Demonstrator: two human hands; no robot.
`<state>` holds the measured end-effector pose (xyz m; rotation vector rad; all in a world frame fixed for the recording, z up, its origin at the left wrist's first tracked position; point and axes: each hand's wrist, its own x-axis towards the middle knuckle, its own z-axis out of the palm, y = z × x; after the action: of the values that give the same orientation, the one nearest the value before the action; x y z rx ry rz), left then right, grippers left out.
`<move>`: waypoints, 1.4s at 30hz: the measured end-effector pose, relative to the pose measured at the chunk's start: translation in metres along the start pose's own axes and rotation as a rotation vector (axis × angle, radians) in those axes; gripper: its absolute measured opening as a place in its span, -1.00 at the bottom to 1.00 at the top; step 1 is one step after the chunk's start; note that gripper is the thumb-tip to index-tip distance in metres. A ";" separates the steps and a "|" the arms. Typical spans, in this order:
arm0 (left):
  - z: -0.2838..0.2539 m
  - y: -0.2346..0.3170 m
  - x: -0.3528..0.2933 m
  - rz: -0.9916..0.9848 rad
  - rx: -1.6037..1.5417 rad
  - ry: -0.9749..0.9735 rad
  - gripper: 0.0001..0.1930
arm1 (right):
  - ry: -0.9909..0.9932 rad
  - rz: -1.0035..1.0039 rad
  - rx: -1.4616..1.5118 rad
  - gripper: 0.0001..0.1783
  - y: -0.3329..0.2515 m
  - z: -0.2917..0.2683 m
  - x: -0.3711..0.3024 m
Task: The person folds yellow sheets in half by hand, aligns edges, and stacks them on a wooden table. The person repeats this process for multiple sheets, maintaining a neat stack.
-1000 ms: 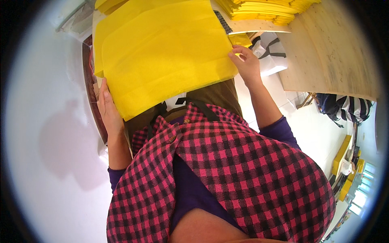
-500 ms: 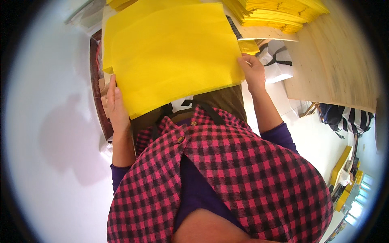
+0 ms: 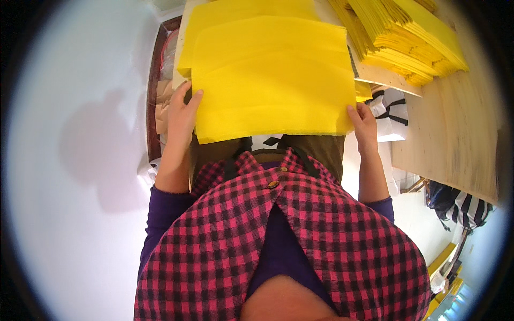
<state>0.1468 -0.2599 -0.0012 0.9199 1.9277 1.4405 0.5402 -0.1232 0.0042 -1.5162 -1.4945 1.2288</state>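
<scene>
A stack of thin, yellow, fabric-like sheets point(image 3: 273, 80) lies before me, its near edge above my lap. My left hand point(image 3: 182, 115) is at the stack's left edge, its thumb against the sheets and its fingers bent beside them; a gap shows between thumb and forefinger. At the near right corner my right hand point(image 3: 365, 124) grips the edge, thumb on the upper side, other fingers partly hidden. Beyond this stack and partly under it is another yellow layer point(image 3: 214, 24), reaching out at the far left. The near edge of the stack runs nearly level.
Thick piles of folded yellow material point(image 3: 412, 43) rest on a wooden board at the far right. A wooden panel point(image 3: 450, 128) stands on the right. Below the board is a white bag with black straps point(image 3: 393, 112). A white wall point(image 3: 80, 134) lies left.
The yellow stack has turned from slanted to nearly level. My left thumb has come onto its edge, with the fingers now bent. My view has shifted, moving everything rightward in the picture.
</scene>
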 end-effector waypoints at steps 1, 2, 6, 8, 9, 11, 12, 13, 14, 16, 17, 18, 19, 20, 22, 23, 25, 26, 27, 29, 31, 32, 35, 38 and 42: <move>0.002 0.002 -0.001 0.008 -0.051 -0.012 -0.55 | -0.007 -0.005 -0.011 -0.57 -0.002 0.002 0.000; 0.008 0.005 -0.001 -0.028 -0.125 -0.023 -0.55 | -0.011 -0.010 -0.022 -0.57 -0.004 0.003 0.000; 0.017 0.015 0.000 0.053 -0.060 0.007 -0.50 | -0.004 -0.031 -0.049 -0.51 -0.008 0.005 0.000; 0.015 0.016 -0.005 0.038 0.018 0.041 -0.48 | -0.002 -0.036 -0.032 -0.49 -0.007 0.005 0.000; 0.011 0.016 -0.007 0.001 0.077 0.049 -0.45 | 0.007 -0.057 -0.050 -0.49 -0.006 0.005 0.000; 0.010 0.016 -0.007 -0.005 0.033 0.015 -0.40 | 0.042 -0.051 -0.023 -0.50 -0.005 0.006 0.000; 0.011 0.017 -0.006 0.024 -0.069 -0.025 -0.37 | 0.038 -0.071 -0.036 -0.52 -0.004 0.006 0.000; 0.011 0.017 -0.006 0.050 -0.095 -0.043 -0.36 | 0.036 -0.069 -0.032 -0.55 -0.004 0.006 0.000; 0.012 0.018 -0.006 0.075 -0.121 -0.061 -0.35 | 0.023 -0.062 -0.001 -0.57 -0.004 0.006 -0.001; 0.011 0.022 -0.006 0.120 -0.018 -0.056 -0.37 | 0.020 -0.067 -0.032 -0.58 -0.004 0.006 -0.001; 0.011 0.025 -0.007 0.100 -0.051 -0.072 -0.38 | 0.013 -0.054 -0.012 -0.58 -0.004 0.005 -0.001; 0.010 0.027 -0.009 0.081 -0.083 -0.090 -0.38 | 0.017 -0.056 -0.038 -0.56 -0.005 0.005 -0.001; 0.009 0.030 -0.011 0.124 -0.174 -0.117 -0.38 | 0.016 -0.046 -0.041 -0.55 -0.006 0.005 0.000; 0.010 0.032 -0.011 0.046 -0.174 -0.103 -0.37 | 0.010 -0.035 -0.024 -0.53 -0.006 0.005 0.000; 0.014 0.037 -0.008 -0.006 -0.298 -0.098 -0.34 | 0.004 -0.038 0.003 -0.55 -0.008 0.007 0.002; 0.014 0.038 -0.007 0.034 -0.168 -0.065 -0.32 | -0.003 -0.021 0.034 -0.56 -0.009 0.008 0.003; 0.012 0.041 -0.003 0.092 0.062 -0.018 -0.29 | -0.053 0.003 0.067 -0.57 -0.013 0.008 0.006; 0.011 0.041 -0.001 0.068 0.064 0.000 -0.28 | -0.076 0.024 0.088 -0.58 -0.015 0.007 0.006; 0.011 0.042 0.001 0.062 0.044 0.010 -0.27 | -0.084 0.060 0.123 -0.58 -0.018 0.007 0.006; 0.011 0.041 0.002 0.044 -0.032 0.026 -0.27 | -0.112 0.141 0.210 -0.57 -0.021 0.007 0.005; 0.011 0.038 0.001 0.034 -0.155 0.027 -0.30 | -0.121 0.154 0.202 -0.59 -0.023 0.006 0.004; 0.010 0.037 0.001 -0.037 -0.210 0.021 -0.35 | -0.126 0.151 0.201 -0.60 -0.024 0.006 0.004; 0.004 0.033 0.001 -0.202 -0.364 -0.059 -0.48 | -0.144 0.147 0.200 -0.62 -0.023 0.004 0.006; 0.000 0.029 -0.004 -0.313 -0.395 -0.164 -0.59 | -0.186 0.154 0.264 -0.62 -0.023 0.001 0.007; 0.009 0.030 -0.010 -0.165 -0.414 -0.220 -0.67 | -0.189 0.162 0.299 -0.62 -0.030 0.001 0.005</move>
<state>0.1653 -0.2570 0.0256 0.6761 1.4362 1.4937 0.5280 -0.1146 0.0308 -1.3708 -1.2512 1.6493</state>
